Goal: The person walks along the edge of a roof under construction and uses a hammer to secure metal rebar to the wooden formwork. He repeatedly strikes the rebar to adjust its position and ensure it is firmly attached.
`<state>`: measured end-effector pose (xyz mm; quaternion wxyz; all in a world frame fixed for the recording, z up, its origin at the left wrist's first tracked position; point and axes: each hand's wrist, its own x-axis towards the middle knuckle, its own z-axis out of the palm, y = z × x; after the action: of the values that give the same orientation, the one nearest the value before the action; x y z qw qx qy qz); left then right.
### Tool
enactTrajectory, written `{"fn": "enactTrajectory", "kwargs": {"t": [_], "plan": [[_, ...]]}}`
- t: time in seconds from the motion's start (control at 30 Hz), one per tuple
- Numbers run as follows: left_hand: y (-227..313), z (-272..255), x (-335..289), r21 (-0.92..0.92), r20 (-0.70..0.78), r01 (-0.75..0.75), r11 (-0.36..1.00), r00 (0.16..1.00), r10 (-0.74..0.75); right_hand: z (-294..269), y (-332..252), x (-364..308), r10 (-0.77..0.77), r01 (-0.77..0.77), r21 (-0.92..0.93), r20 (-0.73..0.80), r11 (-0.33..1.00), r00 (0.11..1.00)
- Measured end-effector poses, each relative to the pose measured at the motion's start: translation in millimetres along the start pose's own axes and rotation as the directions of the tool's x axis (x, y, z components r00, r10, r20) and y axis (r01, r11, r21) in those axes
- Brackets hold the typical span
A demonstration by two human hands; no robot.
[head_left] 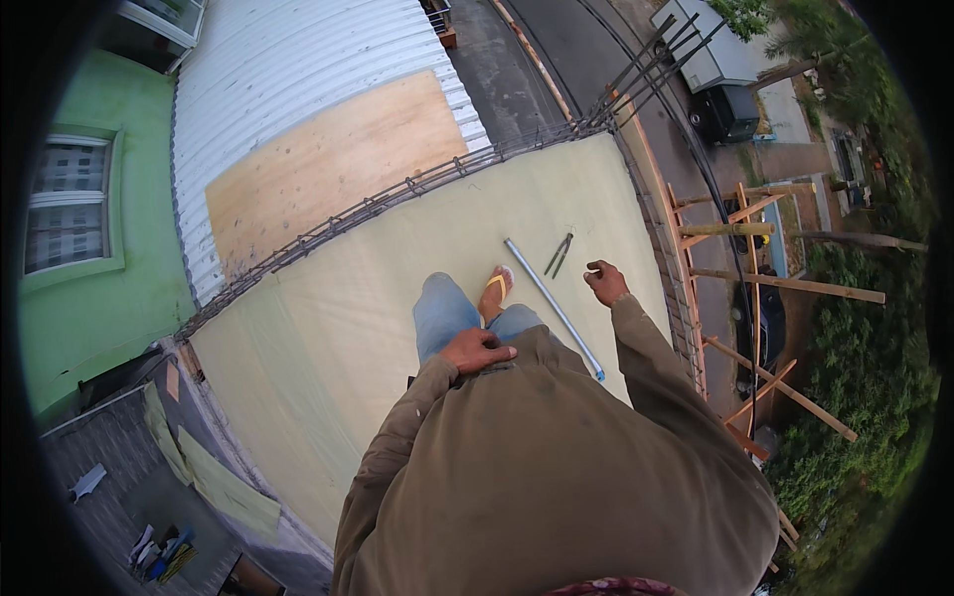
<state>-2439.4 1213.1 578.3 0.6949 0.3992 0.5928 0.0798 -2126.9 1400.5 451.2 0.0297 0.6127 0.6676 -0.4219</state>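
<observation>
Head view: my hands are apart — right hand (605,284) loose, unfilled, near the pliers (559,255) right of frame centre; left hand (478,351) low, grip unclear — I'd favour the handles.

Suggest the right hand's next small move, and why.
Probably lower the right hand leftward to the dark pliers-like tool: no object shows in that hand, its fingers are loosely bent, and the tool lies on the pale sheet between it and the silver tube.
</observation>
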Motion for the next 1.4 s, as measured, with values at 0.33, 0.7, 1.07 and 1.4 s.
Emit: {"fn": "enactTrajectory", "kwargs": {"t": [0.33,0.7,1.07,1.4], "plan": [[32.3,-134.4,97.7,0.189,0.434,-0.086,0.978,0.901,-0.005,-18.4,-15.0,-2.4,0.445,-0.405,0.225,-0.170,0.886,0.879],[1.8,-228.0,163.0,-0.012,0.731,-0.106,0.994,0.677,0.081,103.9,-59.4,-89.2,0.756,-0.749,0.379,0.169,0.543,0.633],[17.0,-311.4,184.9,-0.173,0.230,-0.223,0.959,0.938,0.259,30.3,-195.7,12.4,0.593,-0.568,0.280,-0.006,0.774,0.805],[-143.2,-385.1,231.4,-0.278,-0.315,0.234,0.931,0.894,-0.319,17.4,-228.2,44.3,0.512,-0.501,0.174,-0.023,0.848,0.858]]}}
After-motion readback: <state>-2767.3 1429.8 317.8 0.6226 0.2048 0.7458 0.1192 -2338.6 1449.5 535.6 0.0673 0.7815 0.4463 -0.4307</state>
